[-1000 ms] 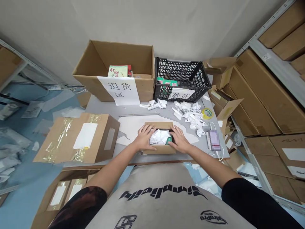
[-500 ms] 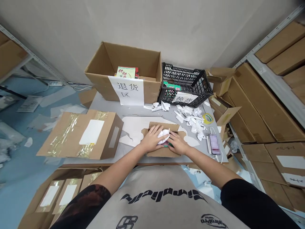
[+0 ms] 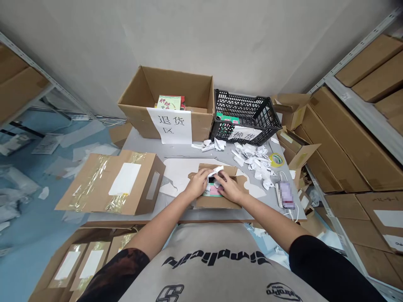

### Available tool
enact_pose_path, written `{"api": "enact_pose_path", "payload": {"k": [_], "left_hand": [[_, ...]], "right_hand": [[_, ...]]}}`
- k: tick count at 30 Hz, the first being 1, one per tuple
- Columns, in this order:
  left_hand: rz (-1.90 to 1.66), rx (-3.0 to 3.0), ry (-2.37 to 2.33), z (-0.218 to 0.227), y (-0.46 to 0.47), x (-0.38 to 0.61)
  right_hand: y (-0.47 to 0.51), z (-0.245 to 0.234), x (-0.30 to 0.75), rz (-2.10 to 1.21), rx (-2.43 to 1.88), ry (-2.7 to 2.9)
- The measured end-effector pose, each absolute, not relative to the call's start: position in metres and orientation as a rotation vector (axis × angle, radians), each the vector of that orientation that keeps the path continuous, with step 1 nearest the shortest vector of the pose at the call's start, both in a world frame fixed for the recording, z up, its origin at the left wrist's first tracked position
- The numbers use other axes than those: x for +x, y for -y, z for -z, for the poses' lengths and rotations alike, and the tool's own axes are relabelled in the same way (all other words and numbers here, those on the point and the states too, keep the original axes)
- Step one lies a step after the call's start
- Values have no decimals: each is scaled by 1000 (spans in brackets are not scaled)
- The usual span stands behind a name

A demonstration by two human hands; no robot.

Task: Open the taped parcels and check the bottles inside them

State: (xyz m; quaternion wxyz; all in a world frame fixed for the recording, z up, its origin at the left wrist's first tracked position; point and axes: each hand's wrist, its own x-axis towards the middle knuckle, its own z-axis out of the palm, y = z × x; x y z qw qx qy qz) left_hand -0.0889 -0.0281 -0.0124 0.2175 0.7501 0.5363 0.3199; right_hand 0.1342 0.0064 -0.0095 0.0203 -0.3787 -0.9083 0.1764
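A small open cardboard box sits at the near edge of the grey table. My left hand and my right hand meet over its opening. Both pinch a white crumpled paper strip that sticks up between them. Under the hands, a pink and green packet shows inside the box.
A taped carton lies left. At the back stand a large open carton with a paper sign and a black plastic crate. Paper scraps, a tape roll and a phone lie right. Shelves of cartons line both sides.
My hands have moved from the box's sides to its middle and lifted the white paper off, baring the pink packet below. The view has shifted slightly.
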Motion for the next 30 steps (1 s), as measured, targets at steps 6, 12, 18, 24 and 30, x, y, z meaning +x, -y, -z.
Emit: {"api": "enact_pose_path", "payload": {"k": [6, 12, 18, 24, 30], "left_hand": [[-897, 2070, -1665, 3, 25, -99], [-475, 2294, -1630, 0, 30, -95], [-350, 2462, -1507, -2, 22, -84], [-261, 2532, -1457, -4, 23, -85], [-60, 2453, -1512, 5, 20, -94]], "right_hand": [[-11, 16, 116, -479, -1040, 2588], [-9, 1, 146, -361, -997, 2919], [-25, -1, 167, -420, -969, 3257], [-37, 5, 169, -360, -903, 3307], [-32, 15, 169, -240, -896, 3297]]}}
